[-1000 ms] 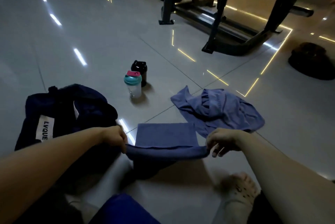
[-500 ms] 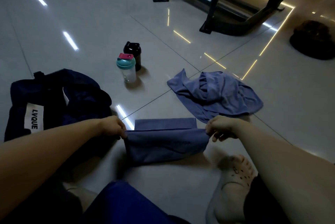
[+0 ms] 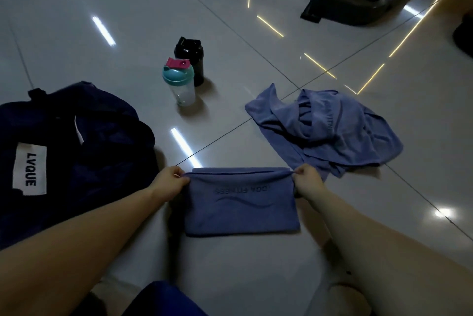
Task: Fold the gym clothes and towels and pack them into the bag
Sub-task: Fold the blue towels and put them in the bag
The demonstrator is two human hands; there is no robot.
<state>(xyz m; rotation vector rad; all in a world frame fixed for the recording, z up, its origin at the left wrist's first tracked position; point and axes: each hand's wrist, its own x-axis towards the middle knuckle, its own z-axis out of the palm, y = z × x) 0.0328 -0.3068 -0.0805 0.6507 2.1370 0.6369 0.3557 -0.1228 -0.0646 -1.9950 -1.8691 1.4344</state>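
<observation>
Folded blue towel (image 3: 242,203) flat on glossy tile floor (image 3: 128,21). Left hand (image 3: 170,182) pinches its far left corner, right hand (image 3: 307,179) pinches far right corner. Navy gym bag (image 3: 76,141), LVQUE label, lies left. Crumpled blue towel (image 3: 330,129) beyond, right. Teal-lidded shaker bottle (image 3: 180,85) and black shaker bottle (image 3: 190,58) stand upright, touching.
</observation>
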